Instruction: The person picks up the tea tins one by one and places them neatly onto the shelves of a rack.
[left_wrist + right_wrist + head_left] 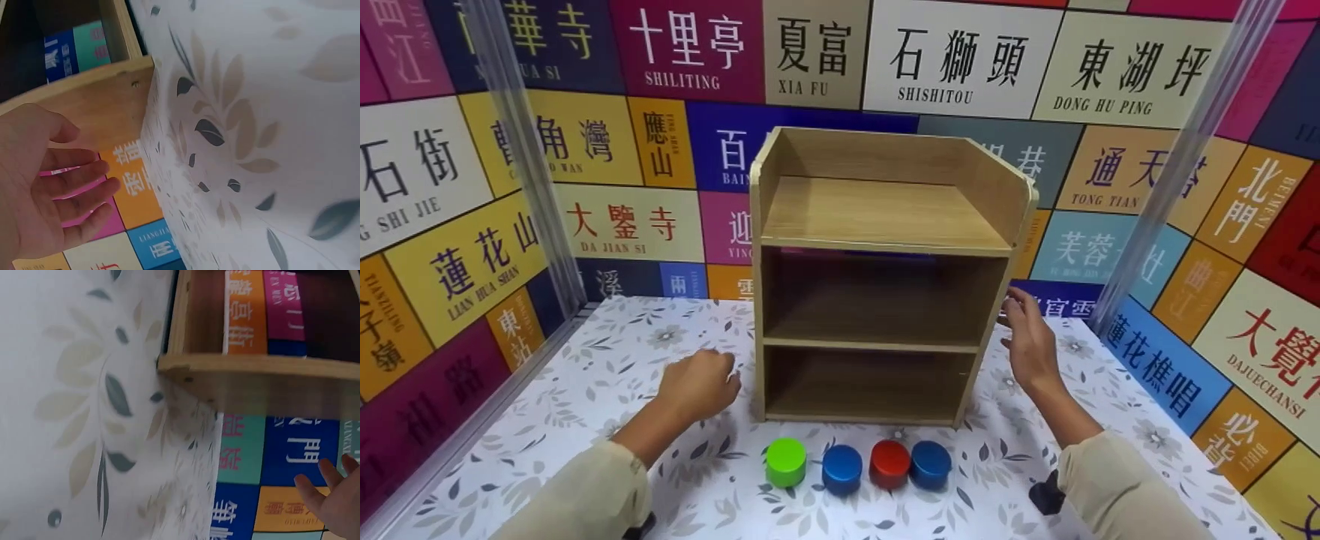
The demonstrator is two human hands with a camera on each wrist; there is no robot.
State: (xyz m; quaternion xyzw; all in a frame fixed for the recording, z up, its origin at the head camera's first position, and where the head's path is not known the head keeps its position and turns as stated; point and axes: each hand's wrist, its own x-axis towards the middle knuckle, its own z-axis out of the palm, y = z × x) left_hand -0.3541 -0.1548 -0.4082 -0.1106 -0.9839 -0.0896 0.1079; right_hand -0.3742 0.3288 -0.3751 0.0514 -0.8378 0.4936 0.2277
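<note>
A small wooden shelf (877, 349) stands upright on the table, with an open top tray and two compartments below. My left hand (699, 384) is beside its left wall, with a small gap between them. In the left wrist view, the fingers (84, 180) are loosely bent and hold nothing. My right hand (1030, 341) is by the right wall, fingers relaxed; the right wrist view shows the fingertips (309, 489) apart from the wood. In front of the shelf stand a green cylinder (786, 463), a blue cylinder (841, 470), a red cylinder (890, 464) and another blue cylinder (931, 465).
A white leaf-patterned cloth (697, 487) covers the table. Behind and along both sides rise walls with coloured sign panels (960, 56). Clear vertical strips (536, 157) stand at the corners. The red cylinder and the right blue one are close together.
</note>
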